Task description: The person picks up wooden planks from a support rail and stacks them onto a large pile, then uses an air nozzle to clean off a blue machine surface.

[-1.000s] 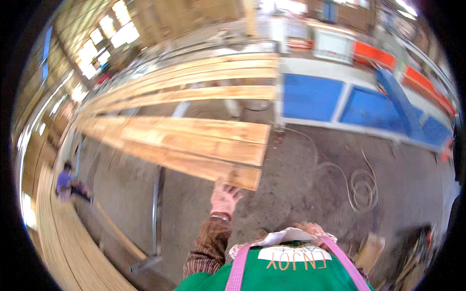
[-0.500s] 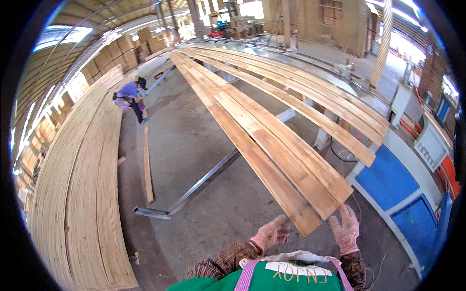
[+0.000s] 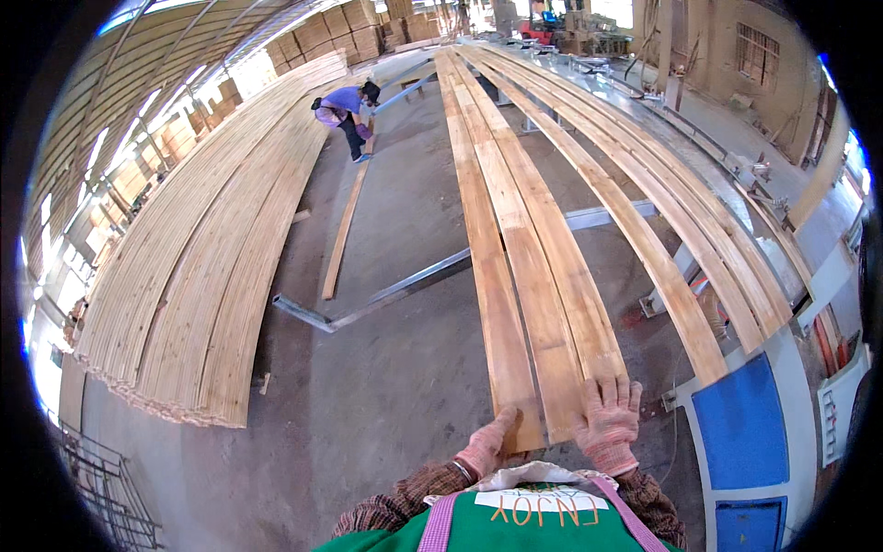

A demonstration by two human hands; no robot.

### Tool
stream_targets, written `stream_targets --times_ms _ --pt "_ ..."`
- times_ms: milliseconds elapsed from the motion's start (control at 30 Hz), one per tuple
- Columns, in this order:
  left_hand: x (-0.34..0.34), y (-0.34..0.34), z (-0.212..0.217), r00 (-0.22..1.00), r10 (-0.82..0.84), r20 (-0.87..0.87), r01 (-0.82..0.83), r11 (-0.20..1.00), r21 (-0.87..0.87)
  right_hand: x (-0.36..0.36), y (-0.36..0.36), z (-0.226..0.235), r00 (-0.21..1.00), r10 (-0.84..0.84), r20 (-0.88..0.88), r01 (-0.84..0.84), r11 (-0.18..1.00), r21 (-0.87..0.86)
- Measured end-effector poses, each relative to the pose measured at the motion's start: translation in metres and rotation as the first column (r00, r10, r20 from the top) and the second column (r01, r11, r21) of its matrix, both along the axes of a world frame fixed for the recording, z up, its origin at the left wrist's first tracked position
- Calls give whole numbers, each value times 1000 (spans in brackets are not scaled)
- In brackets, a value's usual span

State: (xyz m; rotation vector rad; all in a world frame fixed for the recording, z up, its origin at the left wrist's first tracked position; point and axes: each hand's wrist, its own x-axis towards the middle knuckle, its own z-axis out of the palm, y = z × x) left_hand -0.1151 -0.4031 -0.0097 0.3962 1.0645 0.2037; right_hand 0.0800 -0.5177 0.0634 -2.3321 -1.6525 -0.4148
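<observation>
Planks (image 3: 533, 304), three long pale boards lying side by side, ended right at our hands and ran away from us over a metal rail (image 3: 405, 287). Our left hand (image 3: 485, 448), in a pink glove, cupped the near end of the leftmost plank, fingers curled together against its corner. Our right hand (image 3: 609, 421), gloved the same, lay flat on the end of the rightmost plank with its fingers spread apart. Just right of the planks, more boards (image 3: 699, 239) curved along a grey bench with blue panels (image 3: 740, 432). Left of the planks, across bare concrete, a single loose board (image 3: 342, 235) lay near a wide stack of timber (image 3: 198, 285). Farther along, left of the planks, a person in a purple top (image 3: 345, 110) bent over.
</observation>
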Motion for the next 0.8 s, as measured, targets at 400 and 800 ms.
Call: stream_targets --times_ms 400,800 --pt "16 -13 2 990 99 -100 -77 976 205 11 -17 4 994 68 -91 -71 997 -34" --pt "11 -7 -27 998 -20 -54 32 971 235 3 -12 -5 999 40 -25 -38 998 58"
